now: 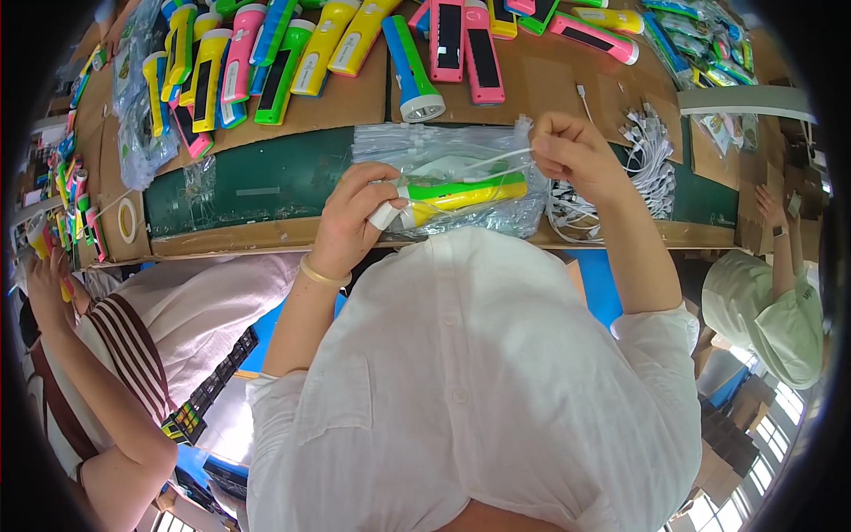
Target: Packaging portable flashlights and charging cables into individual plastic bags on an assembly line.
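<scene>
A yellow and green flashlight (474,197) lies sideways at the table's near edge. My left hand (359,208) is closed around its white head end. Clear plastic film surrounds the flashlight; I cannot tell whether it is inside a bag or only on top of some. Just to the right and slightly higher, my right hand (574,158) pinches a thin white cable (503,160), which stretches left over the flashlight. A stack of clear plastic bags (399,142) lies behind and beneath.
Several colored flashlights (310,58) are piled on cardboard at the back. A heap of white cables (651,168) sits to my right, with packaged flashlights (709,44) beyond. A tape roll (128,220) is at left. Co-workers (106,372) stand on both sides.
</scene>
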### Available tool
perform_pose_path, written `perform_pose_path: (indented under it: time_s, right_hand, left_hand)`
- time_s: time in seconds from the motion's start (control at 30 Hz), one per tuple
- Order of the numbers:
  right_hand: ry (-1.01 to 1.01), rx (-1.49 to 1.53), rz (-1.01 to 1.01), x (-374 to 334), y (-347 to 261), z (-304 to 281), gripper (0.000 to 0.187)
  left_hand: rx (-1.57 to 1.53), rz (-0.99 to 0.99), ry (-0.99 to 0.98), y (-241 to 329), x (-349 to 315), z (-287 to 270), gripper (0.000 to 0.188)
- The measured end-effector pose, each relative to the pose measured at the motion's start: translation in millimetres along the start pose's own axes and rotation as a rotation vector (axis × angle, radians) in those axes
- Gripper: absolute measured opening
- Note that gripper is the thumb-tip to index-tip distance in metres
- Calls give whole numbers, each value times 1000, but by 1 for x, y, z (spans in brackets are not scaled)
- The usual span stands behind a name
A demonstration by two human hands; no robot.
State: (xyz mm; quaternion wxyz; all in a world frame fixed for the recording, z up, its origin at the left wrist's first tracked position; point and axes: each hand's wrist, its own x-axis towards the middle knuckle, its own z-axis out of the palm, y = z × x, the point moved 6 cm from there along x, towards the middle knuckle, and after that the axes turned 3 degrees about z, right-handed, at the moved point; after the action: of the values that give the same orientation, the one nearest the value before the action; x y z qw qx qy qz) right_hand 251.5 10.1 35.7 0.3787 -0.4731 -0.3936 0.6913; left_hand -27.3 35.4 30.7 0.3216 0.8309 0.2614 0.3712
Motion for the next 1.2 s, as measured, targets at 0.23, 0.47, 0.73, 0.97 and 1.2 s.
perform_pose_path:
  time_s: [0.23, 0.47, 0.73, 0.97, 1.2]
  right_hand:
    - [88, -452, 20, 15, -15, 9, 27]
    - [-39, -719, -73, 45, -5, 59, 26]
    - [-251, -727, -245, 54, -1, 106, 9]
    - [-183, -834, -469, 54, -12, 122, 13]
    - [-68, -1080, -369, 12, -8, 51, 12]
  left_hand:
    - [-6, -20, 23, 1, -7, -1, 20]
    - [-27, -471, 83, -17, -24, -13, 17]
    - [-90, -328, 270, 7, -14, -14, 13]
    - [-95, -283, 271, 13, -9, -18, 15]
    - [-415, -466, 353, -7, -39, -22, 7]
